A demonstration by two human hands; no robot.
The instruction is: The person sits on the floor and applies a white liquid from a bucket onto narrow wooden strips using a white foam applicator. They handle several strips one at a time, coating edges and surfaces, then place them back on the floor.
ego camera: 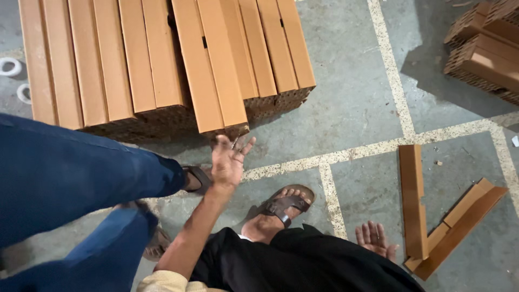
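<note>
- Left hand (227,161): open, fingers spread wide, palm up toward the camera, holding nothing.
- Reaching out in front of the body, right at the near end of a long orange block (213,65) that sticks out of the stack.
- Fingertips just under that block's end; cannot tell if touching it or not.
- That block: long, flat on top, orange-brown, with small holes in its end face, lying on top of the pile and pointing toward the hand.
- Stack of orange blocks (108,59): many long ones side by side, filling the top left of the view, resting on the floor.
- Right hand (374,239): also open, fingers apart, empty, hanging low by the black trouser leg (303,265).
- Near that hand, on the floor, a loose orange strip (412,194) lying straight, and two more orange pieces (459,221) lying slanted beside it, touching at the near end.
- Foot in a brown sandal (284,203) on the floor, between the two hands.
- Another person's legs in blue trousers (70,178) on the left, with a dark sandal (199,177) just beside the left hand.
- Grey floor (351,97) with pale speckled lines crossing it.
- More orange blocks (484,48) piled in the top right corner, well apart from both hands.
- Two white rings (10,66) on the floor at the far left edge.
</note>
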